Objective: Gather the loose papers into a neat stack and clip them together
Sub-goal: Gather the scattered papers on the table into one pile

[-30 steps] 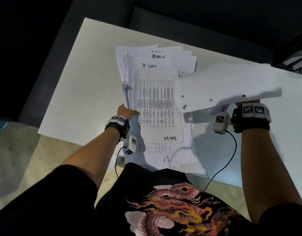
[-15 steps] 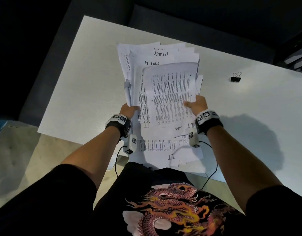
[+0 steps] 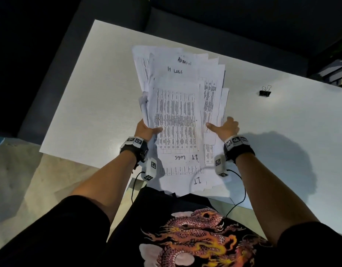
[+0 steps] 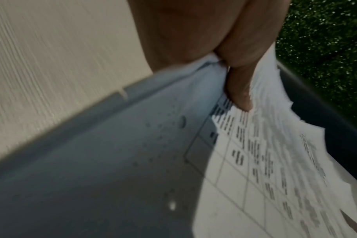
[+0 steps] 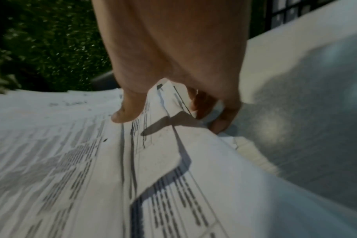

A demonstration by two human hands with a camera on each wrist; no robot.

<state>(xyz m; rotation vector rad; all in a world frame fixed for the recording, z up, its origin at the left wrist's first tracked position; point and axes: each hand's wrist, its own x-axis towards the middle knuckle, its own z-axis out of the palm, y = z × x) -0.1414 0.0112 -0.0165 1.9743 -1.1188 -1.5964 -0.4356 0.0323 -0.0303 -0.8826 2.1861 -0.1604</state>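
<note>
A: Clothing?
B: Black short-sleeved shirt (image 3: 185, 218); a red-and-gold dragon print (image 3: 197, 236) covers its front.
A: Above the dragon print?
B: Black wristbands (image 3: 135, 149), each topped with white blocks bearing square black-and-white markers. A grey pod (image 3: 150, 169) hangs beside each band, trailing a thin black cable (image 3: 132, 189).

The papers (image 3: 177, 116) are a messy white pile with printed tables, pinched on both sides between two hands, and the black clip (image 3: 265, 92) lies far off past the right-side grip.

White papers (image 3: 176, 112) with black printed tables, black binder clip (image 3: 265, 92), white table (image 3: 100, 89), black shirt (image 3: 185, 237) with orange-red dragon print
</note>
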